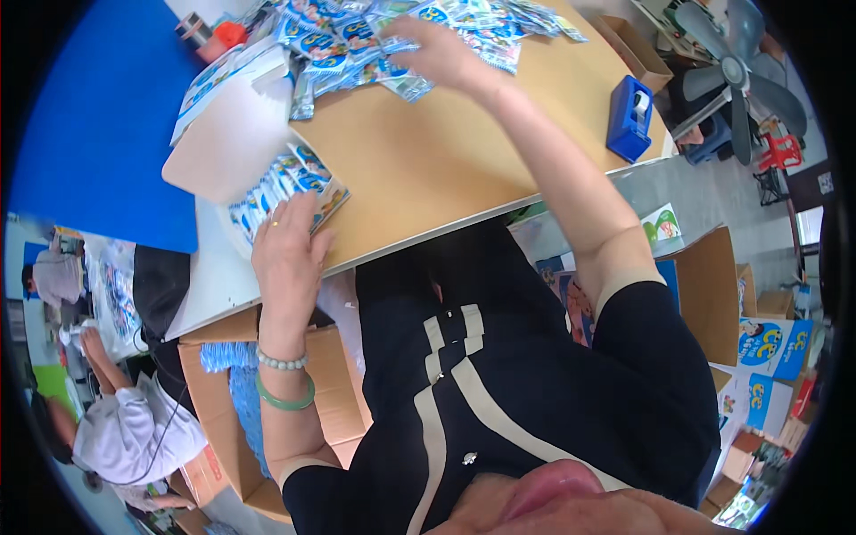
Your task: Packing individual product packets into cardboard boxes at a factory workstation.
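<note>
An open white carton (pixel 335 201) stands near the table's front edge at left, its pale lid flap (pixel 227 147) raised. Small blue-and-white sachets (pixel 283 178) stand packed in a row inside it. My left hand (pixel 290 245) lies over the carton's near side, fingers stretched against the sachets and thumb apart. At the far side of the table is a loose heap of similar sachets (pixel 325 40). My right hand (pixel 439 55) is over the heap's near edge, fingers apart, with no sachet visible in it.
Beyond the carton lie another white-and-blue box (pixel 234 76) and a pinkish metallic cup (pixel 198 34). A blue tape dispenser (pixel 629 120) sits at the table's right end, near a grey fan (pixel 734 71). Below the table's left end is an open cardboard box (pixel 209 379). Other people (pixel 138 437) work at left.
</note>
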`<state>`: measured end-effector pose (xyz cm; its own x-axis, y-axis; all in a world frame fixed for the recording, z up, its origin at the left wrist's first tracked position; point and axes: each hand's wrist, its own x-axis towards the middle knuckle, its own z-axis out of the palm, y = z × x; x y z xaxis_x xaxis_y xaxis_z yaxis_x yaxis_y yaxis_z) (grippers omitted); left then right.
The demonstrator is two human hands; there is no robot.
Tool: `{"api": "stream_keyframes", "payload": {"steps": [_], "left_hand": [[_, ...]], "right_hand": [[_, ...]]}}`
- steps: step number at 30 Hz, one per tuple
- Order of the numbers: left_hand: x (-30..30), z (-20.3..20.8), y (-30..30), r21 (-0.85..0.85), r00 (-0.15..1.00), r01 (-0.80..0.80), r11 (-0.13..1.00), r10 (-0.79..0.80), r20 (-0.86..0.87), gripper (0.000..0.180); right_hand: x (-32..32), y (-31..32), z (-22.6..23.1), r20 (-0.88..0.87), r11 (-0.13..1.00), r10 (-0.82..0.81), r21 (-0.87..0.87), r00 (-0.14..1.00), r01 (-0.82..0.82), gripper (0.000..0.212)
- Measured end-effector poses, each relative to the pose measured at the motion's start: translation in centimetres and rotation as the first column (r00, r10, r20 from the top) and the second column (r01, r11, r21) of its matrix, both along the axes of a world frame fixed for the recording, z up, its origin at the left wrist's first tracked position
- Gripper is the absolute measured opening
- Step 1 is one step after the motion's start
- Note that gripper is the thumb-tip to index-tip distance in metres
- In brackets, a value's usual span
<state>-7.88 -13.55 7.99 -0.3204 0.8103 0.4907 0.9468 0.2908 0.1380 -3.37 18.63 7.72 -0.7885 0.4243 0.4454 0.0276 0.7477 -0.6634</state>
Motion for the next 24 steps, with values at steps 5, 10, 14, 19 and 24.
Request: {"api": "stream_keyframes", "payload": {"steps": [5,10,14,19,24], "left_hand": [[-2.1,-2.1,-2.1,-0.062,0.985,-0.167,0.984,0.163,-0.062,0.009],[-4.6,-1.7,-5.0,-0.13,0.97,-0.22,0.967,0.203,-0.136,0.008],[-7.0,-2.5,-7.3,-0.071,0.936,-0.349,0.934,0.343,-0.084,0.008],[-8.4,-3.7,-7.5,0.002,0.899,-0.43,0.903,0.428,-0.093,0.017],[-6.4,-5.4,-6.2,0.277,0.847,-0.409,0.87,0.475,-0.238,0.031]], "right_hand": [[3.6,15.4,-1.3,0.097,0.706,-0.703,-0.025,0.704,0.708,0.06],[6.6,26.2,-5.2,0.257,0.461,-0.847,-0.08,0.465,0.884,0.084],[5.2,24.3,-4.1,0.544,0.605,-0.71,0.145,0.448,0.783,0.087],[7.8,22.7,-3.9,0.586,0.664,-0.672,0.207,0.452,0.718,0.085],[9.9,18.0,-6.0,0.547,0.797,-0.58,0.228,0.603,0.56,0.077]]}}
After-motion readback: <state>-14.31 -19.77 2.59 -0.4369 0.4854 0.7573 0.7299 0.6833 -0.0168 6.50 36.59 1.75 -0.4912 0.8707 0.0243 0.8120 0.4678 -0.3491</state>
